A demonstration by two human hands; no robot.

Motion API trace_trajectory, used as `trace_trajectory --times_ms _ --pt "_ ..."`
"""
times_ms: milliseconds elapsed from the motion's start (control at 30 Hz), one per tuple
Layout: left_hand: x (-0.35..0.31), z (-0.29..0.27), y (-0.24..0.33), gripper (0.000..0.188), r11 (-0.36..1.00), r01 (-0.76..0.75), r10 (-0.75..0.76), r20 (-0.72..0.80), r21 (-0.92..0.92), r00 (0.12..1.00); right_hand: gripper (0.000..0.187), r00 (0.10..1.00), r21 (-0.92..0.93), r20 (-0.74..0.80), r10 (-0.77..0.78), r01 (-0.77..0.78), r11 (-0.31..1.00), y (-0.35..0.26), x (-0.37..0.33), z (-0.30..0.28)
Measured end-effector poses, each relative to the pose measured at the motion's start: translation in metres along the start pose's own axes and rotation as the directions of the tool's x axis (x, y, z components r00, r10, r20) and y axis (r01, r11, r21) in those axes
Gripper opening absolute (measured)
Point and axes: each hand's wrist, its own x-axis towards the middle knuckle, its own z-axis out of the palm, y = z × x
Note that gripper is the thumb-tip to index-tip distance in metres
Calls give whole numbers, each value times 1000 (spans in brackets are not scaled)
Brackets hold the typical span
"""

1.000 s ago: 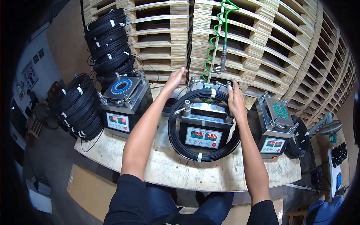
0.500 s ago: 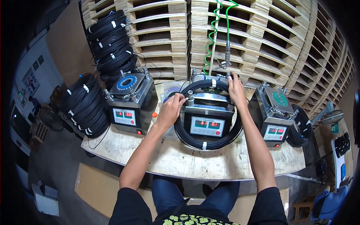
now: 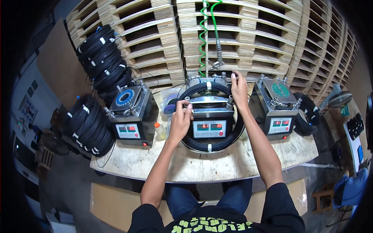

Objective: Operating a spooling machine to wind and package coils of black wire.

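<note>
A polishing-type machine (image 3: 218,129) with a digital panel stands in front of me. A coil of black cable (image 3: 211,148), tied with white bands, rings it. My left hand (image 3: 181,118) is closed in a pinch by the machine's front left metal knob (image 3: 187,98). A small pale tip shows at the fingers, too small to name. My right hand (image 3: 239,92) is raised past the coil's far right side, near the rear right knob (image 3: 223,74). Its thumb and fingertips are close together around something dark that I cannot make out.
Similar machines stand at left (image 3: 132,114) and right (image 3: 280,110). Black cable coils are stacked at far left (image 3: 90,126) and behind the right machine (image 3: 307,116). An orange-capped bottle (image 3: 159,130) is by my left forearm. A green air hose (image 3: 216,27) hangs before wooden pallets (image 3: 256,42).
The view has shifted, so the bench sits further left. My left hand is now closer over the front left knob. The right fingertips have moved off the rear right knob. The panel's display has changed.
</note>
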Motion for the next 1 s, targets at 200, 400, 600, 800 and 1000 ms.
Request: trace_trajectory --times_ms 200,400,600,800,1000 --pt "6 -18 -28 52 979 -99 113 -70 179 991 27 964 -255 -6 264 -257 932 -44 -73 -69" --pt "14 -2 -38 74 930 -235 276 -114 284 954 22 969 182 -6 245 -240 954 -19 -93 -51" --pt "11 6 -42 71 897 -221 291 -135 383 947 58 999 -7 -33 16 -16 1000 -16 -100 -59" --pt "8 15 -39 69 893 -197 297 -201 404 933 15 971 182 -53 233 -220 958 -45 -128 -48" --pt "9 17 -37 64 898 -192 298 -226 397 927 12 992 92 -44 120 -116 989 -62 -119 -37"
